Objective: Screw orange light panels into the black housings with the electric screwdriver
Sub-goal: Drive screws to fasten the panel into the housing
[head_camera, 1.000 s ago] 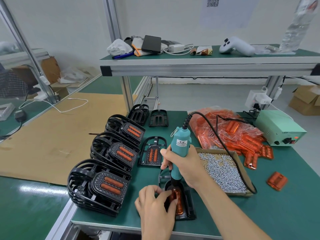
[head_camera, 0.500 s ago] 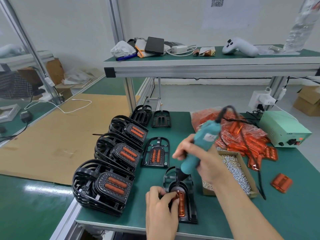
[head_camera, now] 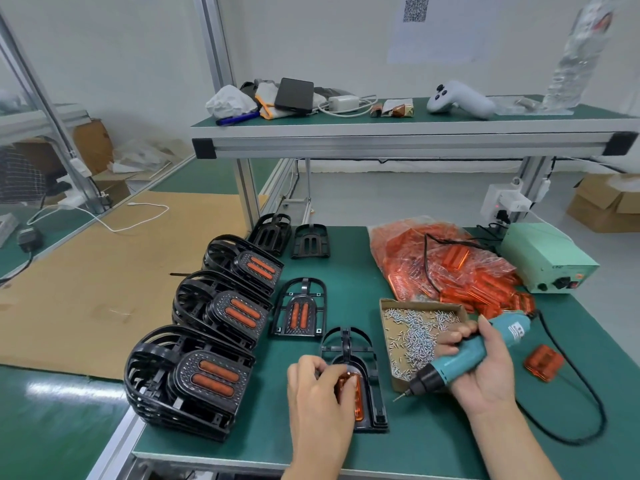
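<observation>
A small assembly workshop, probably in a factory: an aluminium-frame workbench with a green mat, a box of screws, stacked black housings and a bag of orange panels.

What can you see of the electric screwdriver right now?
The electric screwdriver has a teal plastic-looking body with a white label near the rear, a black nose and a thin metal bit pointing down-left, clear of the housing. It lies tilted, nearly level, over the near right corner of the cardboard screw tray. The right hand holds it, fingers wrapped round the barrel. A black cord leaves its rear end and loops across the green mat.
</observation>
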Tool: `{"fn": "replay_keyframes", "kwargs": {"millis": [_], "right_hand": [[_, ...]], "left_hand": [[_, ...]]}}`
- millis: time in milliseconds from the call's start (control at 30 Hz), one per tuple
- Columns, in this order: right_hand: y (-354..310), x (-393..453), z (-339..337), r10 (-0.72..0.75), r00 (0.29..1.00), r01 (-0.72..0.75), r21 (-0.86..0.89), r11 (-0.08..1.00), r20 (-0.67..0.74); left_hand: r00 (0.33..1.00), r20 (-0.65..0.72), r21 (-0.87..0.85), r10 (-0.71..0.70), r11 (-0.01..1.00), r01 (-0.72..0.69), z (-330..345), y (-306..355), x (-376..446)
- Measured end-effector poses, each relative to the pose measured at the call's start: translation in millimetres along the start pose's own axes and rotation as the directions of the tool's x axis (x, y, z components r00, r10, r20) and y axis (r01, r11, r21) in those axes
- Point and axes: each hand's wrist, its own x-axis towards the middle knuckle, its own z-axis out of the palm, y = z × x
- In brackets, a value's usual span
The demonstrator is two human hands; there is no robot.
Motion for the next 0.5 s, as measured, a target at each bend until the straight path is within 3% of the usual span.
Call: {"fn": "replay_keyframes", "kwargs": {"millis": [100, 233, 367, 433, 500], "right_hand": [[1.5, -0.6, -1.5, 0.029, 0.999, -0.029, -0.017, 0.999, 0.022], [-1.1, -2.6, -1.1, 0.023, 0.994, -0.019, -0.04, 0.999, 0.104], [-1.4, -5.2, 0.1, 0.025, 0.996, -0.022, -0.033, 0.999, 0.082], [-0.5, -4.3, -0.4, 0.012, 0.998, -0.012, -0.008, 1.0, 0.069], [0.3, -4.0, 0.4, 0.011, 0.998, -0.011, -0.01, 1.0, 0.063]], "left_hand": [[0.987, 0.02, -0.01, 0.158, 0.987, -0.158, 0.7, 19.4, 18.8], [0.882, 0.271, 0.064, 0.385, 0.907, -0.416, 15.3, 60.3, 59.5], [0.699, 0.634, 0.338, 0.331, 0.694, -0.635, 35.7, 88.3, 81.6], [0.649, 0.688, 0.36, 0.323, 0.625, -0.693, 44.2, 91.6, 82.6], [0.646, 0.688, 0.359, 0.33, 0.618, -0.699, 48.9, 91.3, 81.9]]}}
